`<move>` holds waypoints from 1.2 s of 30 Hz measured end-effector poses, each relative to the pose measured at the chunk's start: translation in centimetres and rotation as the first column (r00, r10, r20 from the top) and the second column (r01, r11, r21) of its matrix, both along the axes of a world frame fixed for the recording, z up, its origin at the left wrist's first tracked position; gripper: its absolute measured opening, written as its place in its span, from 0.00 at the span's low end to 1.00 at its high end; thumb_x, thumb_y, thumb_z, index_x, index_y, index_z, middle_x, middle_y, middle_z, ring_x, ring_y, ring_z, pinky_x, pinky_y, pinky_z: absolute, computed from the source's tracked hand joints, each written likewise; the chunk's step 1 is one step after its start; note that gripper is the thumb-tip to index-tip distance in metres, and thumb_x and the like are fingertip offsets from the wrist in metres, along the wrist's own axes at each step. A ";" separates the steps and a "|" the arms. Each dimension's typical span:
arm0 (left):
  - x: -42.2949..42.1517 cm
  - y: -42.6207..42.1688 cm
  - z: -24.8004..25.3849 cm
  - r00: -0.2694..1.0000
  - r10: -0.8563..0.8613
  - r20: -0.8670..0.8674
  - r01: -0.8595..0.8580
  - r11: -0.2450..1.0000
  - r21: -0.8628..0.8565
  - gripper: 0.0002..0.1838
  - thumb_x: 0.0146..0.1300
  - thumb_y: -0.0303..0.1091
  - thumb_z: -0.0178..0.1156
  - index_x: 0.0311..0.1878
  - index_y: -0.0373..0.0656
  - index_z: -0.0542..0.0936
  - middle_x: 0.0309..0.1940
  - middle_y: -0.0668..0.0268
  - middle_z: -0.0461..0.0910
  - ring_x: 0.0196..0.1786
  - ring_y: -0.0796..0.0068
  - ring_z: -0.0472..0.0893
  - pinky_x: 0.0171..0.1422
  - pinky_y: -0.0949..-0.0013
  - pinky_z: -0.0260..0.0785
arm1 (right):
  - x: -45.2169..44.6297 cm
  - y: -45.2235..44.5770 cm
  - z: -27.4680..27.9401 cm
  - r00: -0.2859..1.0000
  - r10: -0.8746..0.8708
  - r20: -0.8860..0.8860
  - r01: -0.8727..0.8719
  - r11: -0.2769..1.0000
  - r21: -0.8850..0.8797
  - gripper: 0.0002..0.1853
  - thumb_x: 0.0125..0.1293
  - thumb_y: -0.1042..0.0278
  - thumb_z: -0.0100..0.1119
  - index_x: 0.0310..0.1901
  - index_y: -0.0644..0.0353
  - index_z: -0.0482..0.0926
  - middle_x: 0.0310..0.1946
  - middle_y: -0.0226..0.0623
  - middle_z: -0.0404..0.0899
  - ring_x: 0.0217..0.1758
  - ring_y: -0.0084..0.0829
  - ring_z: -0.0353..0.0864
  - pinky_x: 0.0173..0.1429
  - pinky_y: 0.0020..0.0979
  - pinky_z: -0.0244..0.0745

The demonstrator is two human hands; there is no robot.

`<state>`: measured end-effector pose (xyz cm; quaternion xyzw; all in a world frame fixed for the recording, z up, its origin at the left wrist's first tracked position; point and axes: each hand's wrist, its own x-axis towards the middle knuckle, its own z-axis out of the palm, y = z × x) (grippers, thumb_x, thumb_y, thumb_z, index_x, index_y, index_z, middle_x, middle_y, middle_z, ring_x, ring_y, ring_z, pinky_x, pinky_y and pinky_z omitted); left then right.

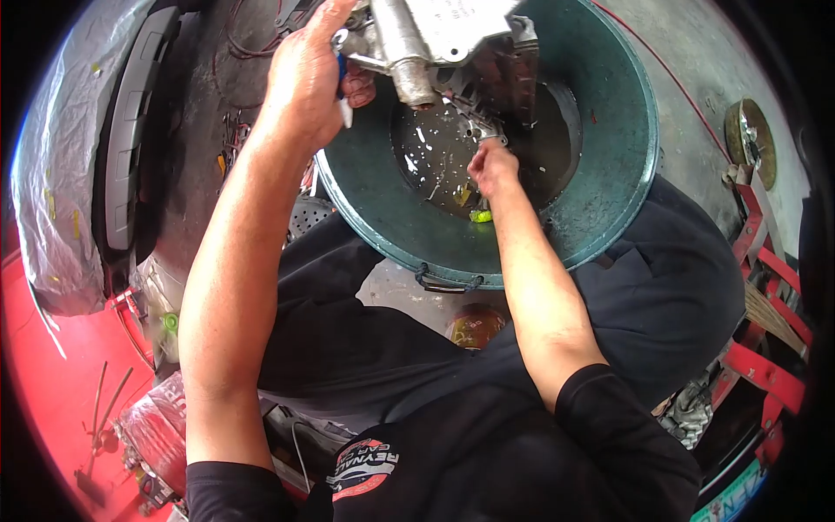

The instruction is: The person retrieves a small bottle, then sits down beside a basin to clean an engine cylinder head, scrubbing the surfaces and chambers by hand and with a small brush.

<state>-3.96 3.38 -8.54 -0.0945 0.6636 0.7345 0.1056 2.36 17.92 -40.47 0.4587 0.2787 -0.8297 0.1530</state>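
Observation:
A bulky metal engine part [452, 35] with a pipe-like stub is held over the green tub [600, 191]. My left hand [304, 83] is closed round its left side, with a slim blue and white object [345, 96] against the palm. Down inside the tub, my right hand [493, 170] has its fingers curled just under the part's lower end. What those fingers grip is hidden. A bright yellow-green object [480, 216] shows just below that hand. Dark liquid with pale flecks covers the tub's bottom.
The tub stands between my knees, its black handle [448, 285] facing me. At left lies a plastic-wrapped car panel [65, 165]. A red metal frame [765, 378] and a round metal dish [750, 143] are at right. A can [476, 326] stands below the tub.

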 end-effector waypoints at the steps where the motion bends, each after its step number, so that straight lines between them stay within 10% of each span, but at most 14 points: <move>1: 0.0 0.0 0.0 1.000 -0.014 -0.027 0.014 1.000 -0.004 0.15 0.71 0.48 0.54 0.47 0.46 0.76 0.21 0.70 0.74 0.15 0.85 0.63 0.18 0.77 0.56 | 0.6 -0.7 0.6 0.988 0.104 0.115 -0.119 0.984 0.133 0.09 0.62 0.70 0.59 0.26 0.57 0.72 0.15 0.28 0.68 0.16 0.22 0.68 0.20 0.26 0.66; 4: 0.0 0.1 0.4 1.000 0.007 0.016 -0.007 1.000 -0.008 0.14 0.70 0.48 0.55 0.47 0.48 0.76 0.21 0.71 0.74 0.15 0.84 0.64 0.18 0.77 0.57 | 2.1 -3.2 -2.1 0.969 0.188 0.160 -0.246 0.736 0.631 0.06 0.60 0.71 0.62 0.38 0.61 0.79 0.24 0.34 0.76 0.25 0.27 0.76 0.28 0.33 0.73; 6: 0.3 0.2 0.6 1.000 -0.022 0.006 0.022 1.000 -0.022 0.13 0.69 0.48 0.57 0.46 0.49 0.76 0.21 0.72 0.74 0.15 0.84 0.65 0.18 0.78 0.55 | 1.5 -2.8 -2.0 0.971 0.218 0.101 -0.172 0.338 0.925 0.14 0.59 0.69 0.64 0.46 0.63 0.80 0.31 0.39 0.82 0.34 0.32 0.82 0.41 0.36 0.78; 11: 0.0 0.3 0.7 0.999 0.039 0.020 -0.039 0.999 0.018 0.13 0.70 0.45 0.56 0.50 0.48 0.76 0.27 0.71 0.78 0.17 0.84 0.69 0.19 0.78 0.58 | -0.6 -0.5 4.8 0.929 0.262 -0.260 0.117 0.459 0.881 0.12 0.60 0.64 0.63 0.41 0.63 0.85 0.38 0.47 0.84 0.44 0.45 0.83 0.51 0.39 0.75; 15: -0.9 -1.0 0.3 0.997 -0.039 0.072 0.033 0.996 0.077 0.18 0.71 0.45 0.53 0.54 0.42 0.76 0.40 0.64 0.84 0.34 0.76 0.83 0.35 0.73 0.75 | -1.4 -0.2 2.9 0.930 0.278 -0.239 0.055 0.537 0.842 0.12 0.60 0.63 0.63 0.41 0.62 0.85 0.38 0.48 0.84 0.44 0.46 0.83 0.50 0.39 0.75; 24: -0.8 -1.1 0.2 0.999 0.042 0.034 -0.037 0.988 -0.153 0.23 0.70 0.54 0.52 0.52 0.42 0.75 0.40 0.62 0.83 0.33 0.73 0.83 0.32 0.68 0.76 | -2.2 0.6 5.5 0.911 0.399 0.106 -0.223 0.260 0.939 0.11 0.61 0.62 0.62 0.43 0.54 0.85 0.36 0.46 0.85 0.43 0.49 0.84 0.47 0.43 0.76; 32: -0.8 -1.6 0.0 0.995 -0.013 0.097 0.022 0.996 -0.087 0.25 0.71 0.52 0.50 0.54 0.39 0.75 0.40 0.60 0.84 0.33 0.72 0.83 0.34 0.69 0.76 | -2.8 0.0 1.7 0.996 0.087 -0.027 -0.050 0.773 0.633 0.12 0.55 0.61 0.70 0.30 0.62 0.85 0.25 0.42 0.84 0.29 0.35 0.84 0.39 0.37 0.76; 36: -0.6 -1.2 0.0 0.995 0.039 0.096 -0.034 0.998 -0.045 0.24 0.71 0.51 0.51 0.55 0.38 0.75 0.41 0.60 0.84 0.36 0.71 0.84 0.38 0.67 0.77 | -3.1 0.6 0.6 0.982 0.186 0.041 -0.144 0.584 0.799 0.12 0.54 0.62 0.71 0.28 0.64 0.83 0.23 0.40 0.83 0.26 0.28 0.81 0.36 0.33 0.74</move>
